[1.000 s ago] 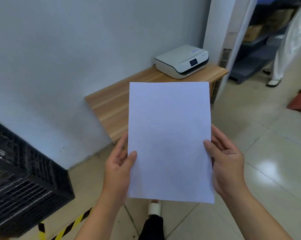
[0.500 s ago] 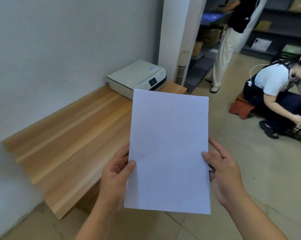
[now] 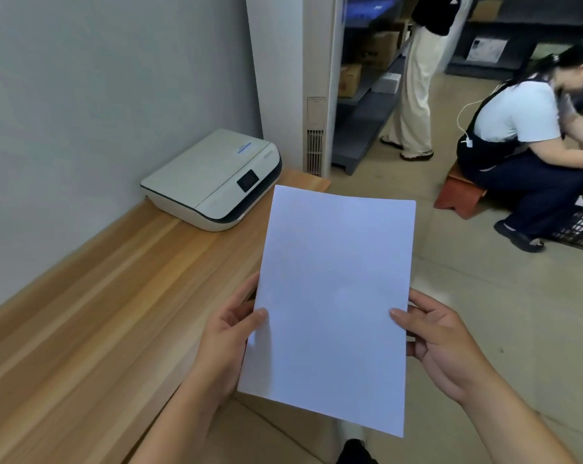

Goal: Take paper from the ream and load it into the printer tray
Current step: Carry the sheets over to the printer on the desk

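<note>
I hold a white stack of paper (image 3: 333, 303) upright in front of me, one hand on each long edge. My left hand (image 3: 231, 343) pinches its left edge with the thumb on top. On the right edge, my right hand (image 3: 441, 346) grips the same way. A flat white printer (image 3: 209, 182) with a dark screen and dark trim sits at the far end of the wooden table (image 3: 92, 296), against the wall. Its lid is down and no tray is visible. The paper's top edge hangs just right of the printer's front. No ream is in view.
A grey wall runs along the table's left side. A white pillar (image 3: 313, 95) with a vent stands behind the printer. One person crouches on a red stool (image 3: 457, 195) at right; another stands by dark shelving (image 3: 367, 105). Tiled floor lies to the right.
The view has swung right and come closer to the table and printer; the black crate at left has left the view. Both hands keep the same grip on the paper.
</note>
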The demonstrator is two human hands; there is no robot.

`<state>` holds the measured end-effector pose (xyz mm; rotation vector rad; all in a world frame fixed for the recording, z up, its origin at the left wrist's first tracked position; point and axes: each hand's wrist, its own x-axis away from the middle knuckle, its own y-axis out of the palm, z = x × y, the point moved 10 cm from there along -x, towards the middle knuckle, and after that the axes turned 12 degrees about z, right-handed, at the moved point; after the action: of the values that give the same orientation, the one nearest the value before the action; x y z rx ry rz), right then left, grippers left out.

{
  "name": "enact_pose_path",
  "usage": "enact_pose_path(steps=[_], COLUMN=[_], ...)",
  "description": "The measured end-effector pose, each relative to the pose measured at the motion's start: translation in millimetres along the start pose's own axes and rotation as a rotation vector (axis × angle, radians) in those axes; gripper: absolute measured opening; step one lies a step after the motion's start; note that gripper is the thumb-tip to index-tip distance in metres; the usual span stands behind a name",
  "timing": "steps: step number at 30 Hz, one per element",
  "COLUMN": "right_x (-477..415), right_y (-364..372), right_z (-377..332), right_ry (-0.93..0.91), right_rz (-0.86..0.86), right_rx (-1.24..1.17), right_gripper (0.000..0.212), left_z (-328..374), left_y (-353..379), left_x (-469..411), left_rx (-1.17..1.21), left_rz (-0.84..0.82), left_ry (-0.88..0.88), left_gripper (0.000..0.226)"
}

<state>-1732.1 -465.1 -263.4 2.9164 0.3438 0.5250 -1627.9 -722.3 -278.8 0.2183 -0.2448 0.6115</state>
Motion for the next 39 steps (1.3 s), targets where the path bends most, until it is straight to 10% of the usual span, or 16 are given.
enact_pose_path(steps=[8, 39], right_x=[-139.7, -507.5], right_y=[-24.4, 79.2], right_z=[-41.9, -120.8], right_ry=[0.081, 0.257], right_rz=[-0.197, -0.247], right_rx=[0.047, 0.187], right_gripper=[0.057, 0.04], left_z=[13.5, 53.4], left_y=[77.5, 134.3], left_x=[-77.2, -456.8], left_rx=[-0.159, 0.013], left_rz=[-0.077, -0.112], left_ry=[-0.103, -0.232], left_gripper=[0.076, 0.074])
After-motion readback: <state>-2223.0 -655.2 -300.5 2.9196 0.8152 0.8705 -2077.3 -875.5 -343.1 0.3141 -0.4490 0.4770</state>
